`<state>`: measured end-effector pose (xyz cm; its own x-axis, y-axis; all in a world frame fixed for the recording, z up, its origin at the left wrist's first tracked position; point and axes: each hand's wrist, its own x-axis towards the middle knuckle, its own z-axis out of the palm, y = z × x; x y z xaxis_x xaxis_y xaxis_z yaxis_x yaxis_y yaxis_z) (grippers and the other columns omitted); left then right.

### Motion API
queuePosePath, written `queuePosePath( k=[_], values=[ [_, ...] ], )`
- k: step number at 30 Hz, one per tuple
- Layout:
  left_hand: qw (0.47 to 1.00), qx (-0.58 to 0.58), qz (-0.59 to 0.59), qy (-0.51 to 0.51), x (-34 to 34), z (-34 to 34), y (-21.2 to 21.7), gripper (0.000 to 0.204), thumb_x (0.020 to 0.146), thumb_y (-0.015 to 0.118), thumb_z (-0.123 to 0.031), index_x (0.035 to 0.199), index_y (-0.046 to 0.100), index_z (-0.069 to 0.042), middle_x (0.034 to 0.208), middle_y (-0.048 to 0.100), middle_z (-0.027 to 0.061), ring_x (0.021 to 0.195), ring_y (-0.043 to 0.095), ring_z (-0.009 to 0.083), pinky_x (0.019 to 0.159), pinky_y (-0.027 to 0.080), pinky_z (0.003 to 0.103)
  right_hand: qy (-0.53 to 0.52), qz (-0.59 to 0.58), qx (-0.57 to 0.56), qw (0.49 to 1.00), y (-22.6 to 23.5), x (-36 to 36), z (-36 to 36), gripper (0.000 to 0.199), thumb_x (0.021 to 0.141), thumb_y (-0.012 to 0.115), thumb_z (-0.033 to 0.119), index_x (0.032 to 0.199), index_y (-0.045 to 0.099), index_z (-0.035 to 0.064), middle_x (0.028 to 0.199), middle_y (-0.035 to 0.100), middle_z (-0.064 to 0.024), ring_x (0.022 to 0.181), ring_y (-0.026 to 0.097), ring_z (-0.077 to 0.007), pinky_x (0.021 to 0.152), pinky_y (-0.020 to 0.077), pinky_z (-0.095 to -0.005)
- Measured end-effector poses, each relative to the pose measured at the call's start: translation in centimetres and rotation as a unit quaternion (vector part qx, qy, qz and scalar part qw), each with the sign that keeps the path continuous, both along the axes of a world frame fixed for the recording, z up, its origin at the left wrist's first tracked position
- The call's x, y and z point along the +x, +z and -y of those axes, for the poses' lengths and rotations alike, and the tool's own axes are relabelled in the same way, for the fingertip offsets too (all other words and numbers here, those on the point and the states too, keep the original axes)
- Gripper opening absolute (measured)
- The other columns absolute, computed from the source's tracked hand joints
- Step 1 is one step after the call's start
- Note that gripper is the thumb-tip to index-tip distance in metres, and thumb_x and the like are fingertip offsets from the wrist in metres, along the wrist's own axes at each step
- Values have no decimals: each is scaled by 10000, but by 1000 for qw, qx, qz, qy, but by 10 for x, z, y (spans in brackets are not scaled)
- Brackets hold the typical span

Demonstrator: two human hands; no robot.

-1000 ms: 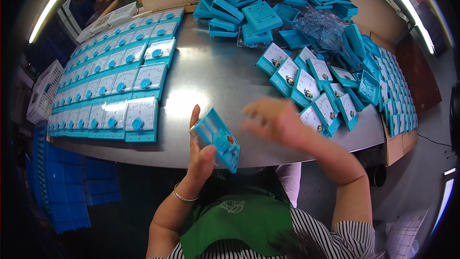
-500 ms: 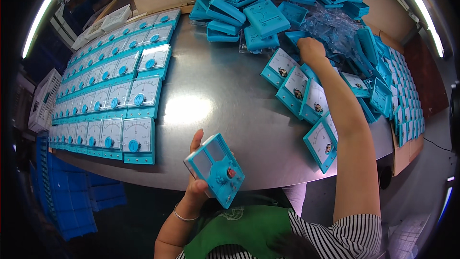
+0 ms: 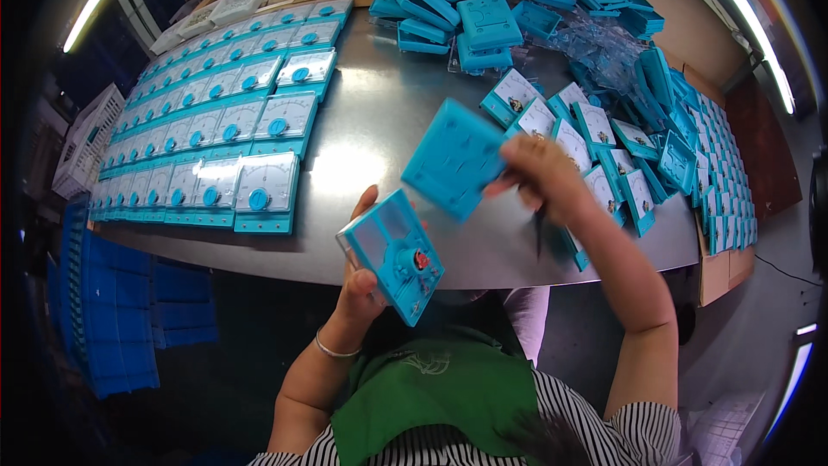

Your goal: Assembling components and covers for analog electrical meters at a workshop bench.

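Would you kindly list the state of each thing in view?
Open-backed blue plastic meter body: held in left hand, tilted.
Flat blue plastic back cover: gripped by right hand, motion-blurred.
Finished blue meters: in rows, dials up.
Grey metal table: glossy.

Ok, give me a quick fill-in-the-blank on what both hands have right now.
1. The left hand holds an open meter half with its inner parts facing ____.
2. The right hand holds a blue ____ above the metal table.
3. Finished meters lie in rows on the person's ____ side.

Missing words: up; back cover; left
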<state>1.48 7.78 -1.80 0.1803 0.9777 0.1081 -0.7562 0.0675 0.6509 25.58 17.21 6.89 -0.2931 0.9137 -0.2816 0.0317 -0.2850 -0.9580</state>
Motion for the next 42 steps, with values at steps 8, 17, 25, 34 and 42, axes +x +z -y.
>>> queuePosePath(
  k=[8, 17, 25, 34, 42],
  values=[
    [993, 37, -88, 65, -56, 39, -11, 1069, 619, 813, -426, 1438, 172, -179, 1289, 431, 146, 1136, 523, 297, 944, 480, 450, 155, 444, 345, 812, -32, -24, 49, 541, 759, 707, 246, 1227, 520, 49, 1110, 597, -183, 889, 612, -330, 742, 501, -401],
    [983, 80, -142, 88, -45, 36, -2, 1145, 583, 850, -319, 1456, 116, -206, 1355, 369, 130, 1236, 431, 298, 1006, 408, 453, 228, 388, 315, 835, -27, -43, 51, 901, 618, 794, 347, 1384, 386, 104, 1313, 439, -196, 1173, 469, -374, 982, 390, -415],
    [975, 169, -131, 66, 0, 36, -8, 1206, 620, 821, -243, 1468, -36, -247, 1429, 281, 104, 1306, 340, 318, 1030, 367, 503, 172, 126, 327, 921, -44, -51, 118, 955, 651, 804, 384, 1405, 326, 47, 1293, 458, -206, 1172, 481, -347, 975, 398, -404],
    [977, 127, -164, 45, 13, 48, -7, 1178, 648, 810, -327, 1463, -36, -240, 1392, 302, 111, 1274, 365, 308, 1015, 390, 504, 123, 96, 335, 929, -54, -47, 130, 954, 665, 797, 399, 1402, 332, 11, 1292, 462, -211, 1192, 474, -339, 998, 376, -395],
    [973, 79, -207, 70, 9, 41, 6, 1238, 606, 823, -187, 1467, -67, -177, 1401, 262, 130, 1246, 371, 272, 1004, 382, 447, 104, 30, 361, 926, -64, -52, 113, 858, 720, 775, 336, 1401, 352, 32, 1322, 456, -217, 1165, 499, -334, 984, 392, -388]
  ],
)
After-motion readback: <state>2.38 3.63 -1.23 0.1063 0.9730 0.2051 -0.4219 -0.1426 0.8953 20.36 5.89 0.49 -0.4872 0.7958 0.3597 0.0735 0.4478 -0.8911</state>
